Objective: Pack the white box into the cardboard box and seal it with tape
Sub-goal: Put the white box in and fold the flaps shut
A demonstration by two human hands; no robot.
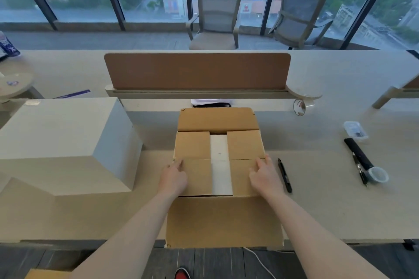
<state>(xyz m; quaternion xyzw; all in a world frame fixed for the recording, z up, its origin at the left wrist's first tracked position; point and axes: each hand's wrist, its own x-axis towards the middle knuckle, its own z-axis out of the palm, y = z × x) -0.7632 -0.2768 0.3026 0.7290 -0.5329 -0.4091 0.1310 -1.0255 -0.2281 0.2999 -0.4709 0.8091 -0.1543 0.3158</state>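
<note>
Pale block (68, 142): on the desk (328, 199), far left.
Left hand (173, 176): flat on the left flap (192, 145), fingers seemingly straight.
Cardboard box (224, 222): mid-desk, side flaps folded in, far flap raised.
White box (219, 149): inside, showing between the flaps.
Right hand (264, 175): flat on the right flap (246, 145), well apart from the left.
Black pen (285, 175): just beside the box.
Tape roll (300, 107): on edge, behind, rightward.

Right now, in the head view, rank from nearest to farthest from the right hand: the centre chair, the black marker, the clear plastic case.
1. black marker, just right of the right hand.
2. clear plastic case, farther right on the desk.
3. centre chair, beyond the desk.
</note>
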